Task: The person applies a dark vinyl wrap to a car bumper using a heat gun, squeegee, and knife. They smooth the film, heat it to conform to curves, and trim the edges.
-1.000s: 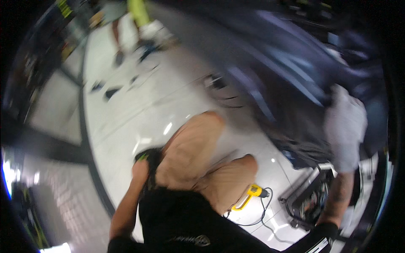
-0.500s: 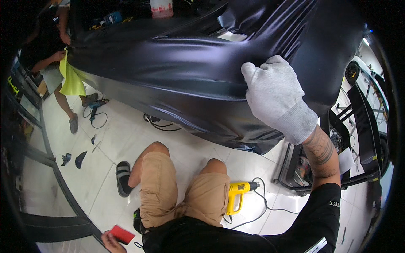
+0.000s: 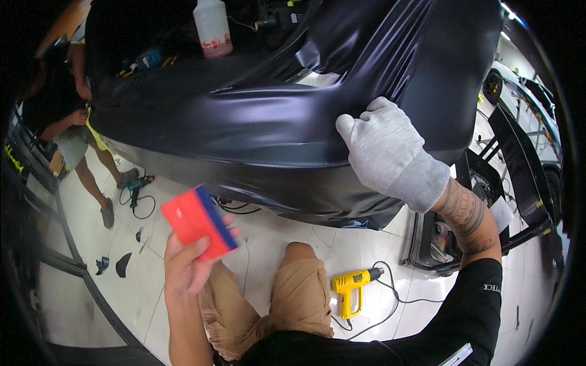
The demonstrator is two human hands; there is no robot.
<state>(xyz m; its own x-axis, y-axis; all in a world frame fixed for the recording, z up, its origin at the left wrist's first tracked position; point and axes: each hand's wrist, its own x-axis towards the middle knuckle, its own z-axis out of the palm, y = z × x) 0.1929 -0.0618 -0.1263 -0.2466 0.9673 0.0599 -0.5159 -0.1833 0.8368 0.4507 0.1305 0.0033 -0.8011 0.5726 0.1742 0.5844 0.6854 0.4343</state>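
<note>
"Your red card (image 3: 190, 222)?"

"Flat, rectangular, dark blue along its right edge. Tilted, pinched between thumb and fingers of your left hand (image 3: 185, 268)."

"And your black film (image 3: 274, 125)?"

"Satin sheen, broad sheet. Bunched at your gloved right hand (image 3: 387, 149), creases fanning up from there; smoother to its left, rippled below."

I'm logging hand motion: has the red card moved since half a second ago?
Yes: against the yellow heat gun, the left hand has brought the red card forward, nearer the black sheet.
</note>
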